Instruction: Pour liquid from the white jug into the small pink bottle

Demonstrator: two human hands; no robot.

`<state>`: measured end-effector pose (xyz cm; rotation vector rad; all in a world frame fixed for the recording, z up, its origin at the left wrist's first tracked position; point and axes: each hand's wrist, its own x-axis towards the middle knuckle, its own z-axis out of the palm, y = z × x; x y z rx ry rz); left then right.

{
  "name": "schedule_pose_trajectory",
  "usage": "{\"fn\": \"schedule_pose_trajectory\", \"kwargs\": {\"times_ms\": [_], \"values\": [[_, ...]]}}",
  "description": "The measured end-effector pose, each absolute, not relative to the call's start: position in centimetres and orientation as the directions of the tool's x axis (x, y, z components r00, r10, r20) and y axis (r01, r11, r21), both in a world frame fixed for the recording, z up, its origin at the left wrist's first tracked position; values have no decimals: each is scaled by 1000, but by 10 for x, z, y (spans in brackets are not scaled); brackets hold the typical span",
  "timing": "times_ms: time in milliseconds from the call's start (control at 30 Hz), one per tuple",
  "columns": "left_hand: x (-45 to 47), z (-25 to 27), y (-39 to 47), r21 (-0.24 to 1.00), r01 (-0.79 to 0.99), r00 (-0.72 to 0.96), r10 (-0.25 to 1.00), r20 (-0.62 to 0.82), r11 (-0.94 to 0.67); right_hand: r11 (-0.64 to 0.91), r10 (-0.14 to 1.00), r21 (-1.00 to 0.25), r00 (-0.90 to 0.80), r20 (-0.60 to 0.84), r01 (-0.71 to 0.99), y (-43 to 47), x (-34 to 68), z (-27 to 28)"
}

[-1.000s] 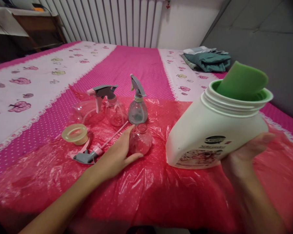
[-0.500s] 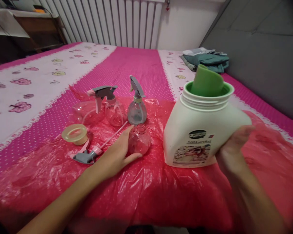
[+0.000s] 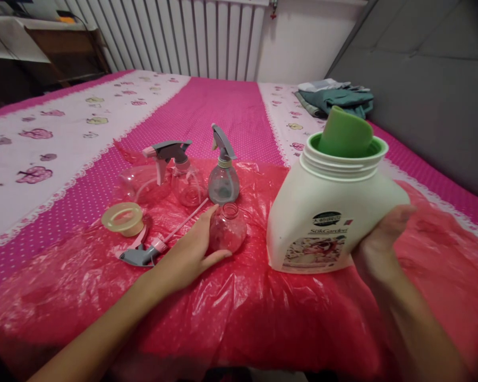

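Sheeting [image 3: 239,297] spans the gap between open-necked bottle [image 3: 229,233] and white jug [image 3: 326,199].

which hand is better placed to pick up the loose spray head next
Left, I'd judge: the left hand lies closer to the loose spray head, though it would first have to release the open bottle. The right hand is farther across, holding the white container.

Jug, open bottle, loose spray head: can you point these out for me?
Jug [image 3: 331,199]: head view, on its front, above the dark oval.
Open bottle [image 3: 231,232]: head view, on its clear round body.
Loose spray head [image 3: 138,257]: head view, on its grey body.
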<state>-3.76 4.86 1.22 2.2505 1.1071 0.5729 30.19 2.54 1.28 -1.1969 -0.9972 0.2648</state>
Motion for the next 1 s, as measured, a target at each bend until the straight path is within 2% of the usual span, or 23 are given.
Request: {"fn": "schedule_pose_trajectory", "kwargs": {"times_ms": [367, 733, 900, 1000], "values": [[-37, 13, 49, 652, 589, 563, 821, 92, -477, 341, 679, -916, 617, 397, 214, 8, 280, 30], [-37, 15, 48, 660, 568, 576, 811, 108, -492, 481, 521, -869, 758, 393, 120, 21, 288, 36], [-36, 15, 48, 677, 550, 572, 811, 121, -489, 585, 446, -795, 756, 480, 160, 20, 300, 35], [-36, 15, 48, 685, 554, 568, 817, 104, -473, 586, 415, -796, 787, 457, 154, 17, 309, 40]]}}
